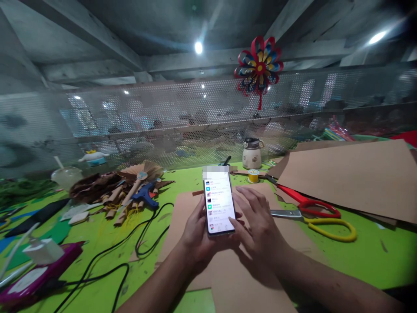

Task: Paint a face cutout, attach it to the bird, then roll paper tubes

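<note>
A smartphone point(219, 202) with a lit screen showing a list of entries stands tilted up in front of me. My left hand point(197, 228) is closed around its lower part, with fingertips curling past the right edge. My right hand point(259, 221) is at the phone's right side, fingers stretched out and apart. Its thumb tip lies over the lower right of the screen; whether it touches the glass I cannot tell. Beneath both hands lie brown cardboard sheets point(247, 282).
Red-handled scissors point(321, 208) and yellow-handled scissors point(332, 228) lie to the right, beside large cardboard sheets point(352, 178). On the left are a blue glue gun point(146, 195), black cables and a magenta power strip point(42, 274). A jug point(252, 154) stands behind.
</note>
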{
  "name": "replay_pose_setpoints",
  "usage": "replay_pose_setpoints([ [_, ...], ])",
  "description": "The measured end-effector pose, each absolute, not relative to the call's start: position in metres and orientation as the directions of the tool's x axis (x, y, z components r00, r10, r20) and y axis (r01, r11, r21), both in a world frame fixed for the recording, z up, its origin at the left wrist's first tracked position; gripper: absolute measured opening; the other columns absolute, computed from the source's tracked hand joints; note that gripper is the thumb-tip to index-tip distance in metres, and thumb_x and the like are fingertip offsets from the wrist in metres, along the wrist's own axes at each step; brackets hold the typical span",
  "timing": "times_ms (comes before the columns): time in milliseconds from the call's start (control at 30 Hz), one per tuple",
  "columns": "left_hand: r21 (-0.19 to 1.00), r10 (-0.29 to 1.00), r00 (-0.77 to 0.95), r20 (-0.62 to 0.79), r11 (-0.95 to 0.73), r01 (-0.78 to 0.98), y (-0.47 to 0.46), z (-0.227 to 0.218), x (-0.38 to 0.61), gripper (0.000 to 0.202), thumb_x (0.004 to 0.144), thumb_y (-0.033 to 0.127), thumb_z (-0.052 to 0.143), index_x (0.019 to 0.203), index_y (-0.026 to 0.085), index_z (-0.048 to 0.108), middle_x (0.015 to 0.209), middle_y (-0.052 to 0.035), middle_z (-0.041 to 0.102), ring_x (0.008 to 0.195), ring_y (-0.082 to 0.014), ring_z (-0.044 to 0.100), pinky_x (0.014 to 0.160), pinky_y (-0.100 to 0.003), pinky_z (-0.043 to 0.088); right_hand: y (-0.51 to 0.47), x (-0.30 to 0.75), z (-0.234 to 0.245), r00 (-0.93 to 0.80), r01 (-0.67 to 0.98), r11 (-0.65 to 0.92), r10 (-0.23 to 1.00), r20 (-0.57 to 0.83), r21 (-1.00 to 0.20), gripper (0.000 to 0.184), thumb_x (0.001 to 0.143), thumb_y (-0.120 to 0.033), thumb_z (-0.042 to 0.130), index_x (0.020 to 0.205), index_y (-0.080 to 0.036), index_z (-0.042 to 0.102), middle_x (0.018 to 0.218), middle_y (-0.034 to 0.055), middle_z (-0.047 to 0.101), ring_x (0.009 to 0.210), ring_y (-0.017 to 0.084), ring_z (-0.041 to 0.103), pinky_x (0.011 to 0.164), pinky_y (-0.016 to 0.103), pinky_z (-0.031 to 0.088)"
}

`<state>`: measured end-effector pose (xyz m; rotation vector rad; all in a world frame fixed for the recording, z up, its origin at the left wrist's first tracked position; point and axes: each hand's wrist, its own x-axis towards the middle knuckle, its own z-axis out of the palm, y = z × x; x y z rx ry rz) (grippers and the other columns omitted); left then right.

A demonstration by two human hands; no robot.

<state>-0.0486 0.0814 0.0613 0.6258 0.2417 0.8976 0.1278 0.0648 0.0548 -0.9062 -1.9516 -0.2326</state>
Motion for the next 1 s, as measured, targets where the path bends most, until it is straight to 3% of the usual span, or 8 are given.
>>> replay_pose_setpoints([
  [600,0.555,0.818,0.574,0.018,0.47,-0.686,0.0817,0.0602,-0.0472,0.049,0.096,0.045,0.038,0.121,0.01,0.061,0.107,-0.0176,0.069,0.095,-0.0302,0.066,0.093,-0.048,0.043,0.0636,0.1268,0.0537,-0.31,0.714,0.682,0.511,0.801,-0.159,0.04,0.09,-0.023,0.052,0.129,-0.015,0.051,0.141,0.0168,0.04,0.132,0.033,0.032,0.102,0.057,0.036],
  [1000,0.547,0.783,0.619,0.058,0.494,-0.677,0.0807,0.0618,-0.047,0.054,0.096,0.049,0.036,0.118,0.008,0.063,0.104,-0.019,0.069,0.09,-0.0311,0.066,0.084,-0.045,0.046,0.0598,0.1269,0.0557,-0.326,0.64,0.746,0.482,0.813,-0.186,0.024,0.088,-0.017,0.053,0.112,-0.015,0.057,0.132,0.0168,0.045,0.123,0.032,0.039,0.097,0.054,0.039],
])
